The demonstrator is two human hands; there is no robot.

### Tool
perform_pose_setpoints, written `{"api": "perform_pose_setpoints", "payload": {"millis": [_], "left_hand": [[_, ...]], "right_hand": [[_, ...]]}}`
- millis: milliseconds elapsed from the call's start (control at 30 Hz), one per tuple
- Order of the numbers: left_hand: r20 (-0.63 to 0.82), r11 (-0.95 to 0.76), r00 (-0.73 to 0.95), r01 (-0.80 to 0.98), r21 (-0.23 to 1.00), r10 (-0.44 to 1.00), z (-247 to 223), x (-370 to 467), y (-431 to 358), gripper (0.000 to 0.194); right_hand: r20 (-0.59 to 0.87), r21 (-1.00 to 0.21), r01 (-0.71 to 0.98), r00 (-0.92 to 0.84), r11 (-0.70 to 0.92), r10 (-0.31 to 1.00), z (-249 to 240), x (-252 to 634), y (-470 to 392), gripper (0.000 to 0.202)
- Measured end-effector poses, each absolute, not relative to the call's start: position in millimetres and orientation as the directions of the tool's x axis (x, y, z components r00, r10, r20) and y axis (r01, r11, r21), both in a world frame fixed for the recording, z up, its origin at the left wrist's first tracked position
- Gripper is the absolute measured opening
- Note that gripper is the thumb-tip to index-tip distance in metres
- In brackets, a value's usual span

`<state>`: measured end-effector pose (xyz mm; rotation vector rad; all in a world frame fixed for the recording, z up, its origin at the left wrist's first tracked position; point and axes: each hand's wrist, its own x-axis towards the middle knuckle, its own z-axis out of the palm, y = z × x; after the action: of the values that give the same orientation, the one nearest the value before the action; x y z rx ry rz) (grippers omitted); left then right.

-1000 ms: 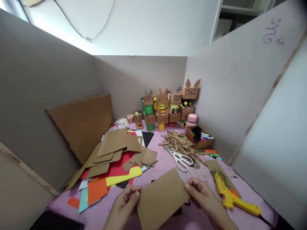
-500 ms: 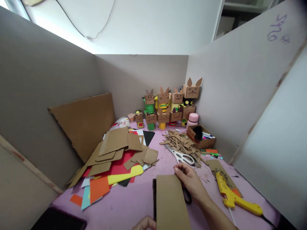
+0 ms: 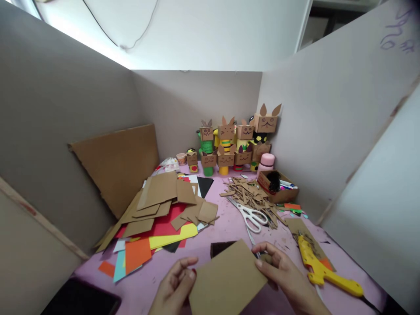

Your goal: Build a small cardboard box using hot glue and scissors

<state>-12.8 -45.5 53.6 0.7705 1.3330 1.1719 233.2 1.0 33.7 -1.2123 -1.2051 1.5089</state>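
A flat brown cardboard piece [image 3: 228, 280] is held at a tilt near the bottom centre. My left hand [image 3: 177, 284] is at its left edge, thumb against the corner and fingers curled. On the right edge, my right hand [image 3: 278, 271] pinches the cardboard between thumb and fingers. A dark-sided box-like object [image 3: 221, 248] lies behind the piece, mostly hidden by it. Another pair of scissors [image 3: 250, 236] lies partly under my right hand. White-handled scissors [image 3: 252, 218] rest just beyond.
Stacked cardboard [image 3: 159, 190] and coloured paper [image 3: 138, 256] lie left. Cardboard scraps [image 3: 251, 194] lie beyond the scissors, with cardboard animal figures [image 3: 225, 157] behind. A yellow glue gun [image 3: 320, 269] is at right, a dark device [image 3: 82, 299] at lower left, a box of pens [image 3: 278, 188] back right.
The cardboard piece has turned and tilted from its upright position. My left hand has come further into view and up its left side. My right hand has moved down and right.
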Motion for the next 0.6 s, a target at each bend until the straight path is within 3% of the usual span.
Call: {"api": "perform_pose_setpoints", "payload": {"millis": [167, 600], "left_hand": [[-0.199, 0.172, -0.233, -0.130, 0.976, 0.952, 66, -7, -10, 0.050], [-0.222, 0.186, -0.228, -0.168, 0.968, 0.948, 53, -7, -4, 0.049]], "right_hand": [[-0.193, -0.978, -0.051, -0.156, -0.204, 0.969, 28, 233, -5, 0.062], [-0.212, -0.975, -0.026, -0.174, -0.219, 0.962, 14, 228, -13, 0.058]]}}
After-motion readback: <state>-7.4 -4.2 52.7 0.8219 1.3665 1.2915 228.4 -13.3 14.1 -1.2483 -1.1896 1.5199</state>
